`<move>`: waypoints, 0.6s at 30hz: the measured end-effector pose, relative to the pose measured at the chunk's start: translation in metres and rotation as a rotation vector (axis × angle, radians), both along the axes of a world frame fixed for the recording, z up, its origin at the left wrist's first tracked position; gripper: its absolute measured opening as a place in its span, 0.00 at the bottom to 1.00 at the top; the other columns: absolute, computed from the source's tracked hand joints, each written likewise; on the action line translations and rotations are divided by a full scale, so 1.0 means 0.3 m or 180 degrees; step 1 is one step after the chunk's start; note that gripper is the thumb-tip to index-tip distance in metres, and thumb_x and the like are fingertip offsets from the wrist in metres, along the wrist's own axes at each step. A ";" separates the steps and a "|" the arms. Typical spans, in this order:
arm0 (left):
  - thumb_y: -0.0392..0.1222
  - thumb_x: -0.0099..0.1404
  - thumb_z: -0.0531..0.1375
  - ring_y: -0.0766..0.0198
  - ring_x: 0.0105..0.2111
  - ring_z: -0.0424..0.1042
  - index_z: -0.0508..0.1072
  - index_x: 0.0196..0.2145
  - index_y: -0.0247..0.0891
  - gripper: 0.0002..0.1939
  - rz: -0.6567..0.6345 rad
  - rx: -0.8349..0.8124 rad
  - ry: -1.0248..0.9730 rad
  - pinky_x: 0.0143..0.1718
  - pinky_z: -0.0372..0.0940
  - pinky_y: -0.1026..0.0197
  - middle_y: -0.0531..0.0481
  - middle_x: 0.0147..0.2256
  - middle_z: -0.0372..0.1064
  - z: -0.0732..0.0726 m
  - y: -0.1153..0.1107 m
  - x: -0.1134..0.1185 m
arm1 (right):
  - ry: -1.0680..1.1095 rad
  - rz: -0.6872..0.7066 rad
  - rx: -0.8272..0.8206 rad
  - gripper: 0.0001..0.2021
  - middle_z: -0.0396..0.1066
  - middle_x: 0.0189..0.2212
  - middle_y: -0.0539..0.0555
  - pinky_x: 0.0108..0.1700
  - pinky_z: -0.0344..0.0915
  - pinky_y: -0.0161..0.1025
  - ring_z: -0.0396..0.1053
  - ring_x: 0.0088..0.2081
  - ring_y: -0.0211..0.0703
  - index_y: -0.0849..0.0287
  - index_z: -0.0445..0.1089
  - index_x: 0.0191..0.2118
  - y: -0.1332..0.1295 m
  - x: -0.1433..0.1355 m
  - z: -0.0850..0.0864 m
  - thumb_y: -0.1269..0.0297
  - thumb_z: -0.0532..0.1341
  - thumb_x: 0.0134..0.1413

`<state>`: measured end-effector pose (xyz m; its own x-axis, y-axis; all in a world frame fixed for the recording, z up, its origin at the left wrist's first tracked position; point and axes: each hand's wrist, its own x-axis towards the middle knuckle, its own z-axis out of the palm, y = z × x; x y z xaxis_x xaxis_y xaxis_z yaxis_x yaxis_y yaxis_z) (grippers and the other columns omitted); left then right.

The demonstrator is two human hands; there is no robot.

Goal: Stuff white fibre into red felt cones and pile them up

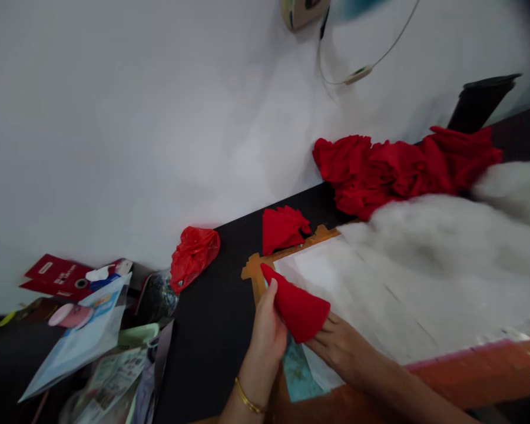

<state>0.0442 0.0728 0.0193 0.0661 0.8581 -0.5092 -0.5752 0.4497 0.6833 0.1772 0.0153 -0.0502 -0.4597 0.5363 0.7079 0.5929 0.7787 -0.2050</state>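
Observation:
A small red cloth cone (298, 303) is held between my two hands, its pointed tip toward the upper left. My left hand (269, 324), with a gold bangle at the wrist, grips the cone's left side near the tip, thumb on top. The fingers of my right hand (340, 347) reach into or under the cone's wide end, so their tips are hidden. Beneath my hands lie white sheets (318, 268) and a bluish sheet (300, 374) on a board edged with brown tape.
White fluffy stuffing (446, 235) covers the board's right side. Behind it lies a heap of red cloth (393, 171); a smaller red stack (283, 228) and red plastic bag (194, 256) sit left. Boxes, packets and a pink roll (70, 316) crowd the far left.

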 end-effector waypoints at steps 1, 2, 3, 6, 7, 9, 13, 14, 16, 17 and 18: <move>0.43 0.56 0.68 0.61 0.32 0.76 0.76 0.39 0.33 0.14 0.0076 -0.0020 0.0150 0.36 0.71 0.63 0.45 0.34 0.78 -0.008 0.000 0.002 | 0.0022 0.0016 -0.0025 0.15 0.78 0.37 0.56 0.51 0.69 0.49 0.72 0.43 0.47 0.62 0.72 0.46 -0.007 -0.002 0.004 0.74 0.49 0.65; 0.41 0.55 0.69 0.63 0.30 0.76 0.76 0.37 0.33 0.13 0.0138 -0.0013 0.0261 0.34 0.71 0.64 0.46 0.32 0.77 -0.018 -0.001 0.006 | 0.0038 0.0001 -0.0056 0.15 0.77 0.40 0.57 0.52 0.69 0.49 0.72 0.46 0.47 0.63 0.71 0.48 -0.014 -0.002 0.008 0.74 0.49 0.65; 0.40 0.54 0.69 0.64 0.28 0.75 0.76 0.36 0.33 0.12 0.0189 0.0007 0.0327 0.32 0.70 0.64 0.47 0.31 0.77 -0.030 -0.003 0.010 | 0.0061 -0.0042 -0.0086 0.16 0.76 0.43 0.58 0.53 0.69 0.49 0.71 0.48 0.47 0.64 0.70 0.50 -0.023 0.000 0.011 0.75 0.49 0.64; 0.38 0.55 0.67 0.65 0.26 0.75 0.76 0.36 0.34 0.10 0.0407 -0.0010 0.0414 0.29 0.69 0.65 0.48 0.30 0.77 -0.061 -0.011 0.026 | 0.0233 -0.0326 -0.0070 0.19 0.75 0.46 0.61 0.55 0.69 0.48 0.68 0.53 0.47 0.64 0.67 0.53 -0.045 0.004 0.008 0.80 0.48 0.62; 0.38 0.56 0.66 0.64 0.27 0.75 0.76 0.36 0.34 0.09 0.0478 -0.0007 0.0414 0.29 0.69 0.65 0.48 0.30 0.77 -0.066 -0.013 0.033 | 0.0305 -0.0449 -0.0070 0.20 0.74 0.46 0.61 0.55 0.69 0.49 0.67 0.55 0.48 0.64 0.67 0.54 -0.048 0.002 0.001 0.81 0.48 0.61; 0.39 0.57 0.65 0.62 0.30 0.76 0.76 0.36 0.33 0.09 0.0449 0.0041 0.0328 0.32 0.70 0.64 0.45 0.31 0.77 -0.066 -0.020 0.047 | 0.0420 -0.0687 -0.0063 0.21 0.73 0.48 0.63 0.55 0.70 0.51 0.65 0.58 0.51 0.64 0.64 0.57 -0.046 -0.008 -0.018 0.80 0.49 0.60; 0.48 0.61 0.62 0.54 0.36 0.77 0.76 0.37 0.28 0.17 -0.0093 0.0274 0.0024 0.39 0.71 0.56 0.39 0.33 0.77 -0.042 -0.034 0.066 | 0.0519 -0.0851 0.0221 0.26 0.70 0.53 0.66 0.56 0.69 0.54 0.58 0.63 0.56 0.69 0.53 0.65 -0.032 -0.032 -0.046 0.77 0.50 0.61; 0.49 0.60 0.63 0.53 0.36 0.77 0.75 0.37 0.29 0.18 -0.0153 0.0311 -0.0005 0.41 0.71 0.55 0.39 0.33 0.77 -0.036 -0.036 0.068 | 0.0504 -0.0812 0.0207 0.28 0.70 0.54 0.65 0.57 0.69 0.54 0.57 0.63 0.55 0.68 0.51 0.66 -0.030 -0.037 -0.049 0.76 0.51 0.61; 0.49 0.58 0.65 0.52 0.36 0.78 0.74 0.35 0.32 0.16 -0.0127 0.0328 -0.0001 0.41 0.71 0.54 0.43 0.30 0.76 -0.030 -0.035 0.067 | 0.0441 -0.0688 0.0027 0.29 0.69 0.56 0.62 0.59 0.66 0.55 0.57 0.64 0.55 0.64 0.49 0.68 -0.030 -0.042 -0.050 0.75 0.51 0.62; 0.49 0.57 0.66 0.52 0.36 0.78 0.73 0.34 0.33 0.15 -0.0094 0.0303 0.0017 0.41 0.71 0.53 0.44 0.29 0.76 -0.031 -0.034 0.065 | 0.0419 -0.0629 -0.0071 0.29 0.69 0.56 0.61 0.60 0.65 0.56 0.57 0.63 0.55 0.62 0.48 0.68 -0.032 -0.044 -0.050 0.74 0.51 0.62; 0.47 0.57 0.66 0.52 0.35 0.78 0.73 0.33 0.33 0.14 -0.0059 0.0271 0.0037 0.41 0.71 0.52 0.44 0.28 0.76 -0.035 -0.031 0.062 | 0.0415 -0.0574 -0.0134 0.29 0.69 0.56 0.60 0.60 0.64 0.57 0.58 0.63 0.55 0.60 0.49 0.68 -0.033 -0.046 -0.051 0.73 0.52 0.63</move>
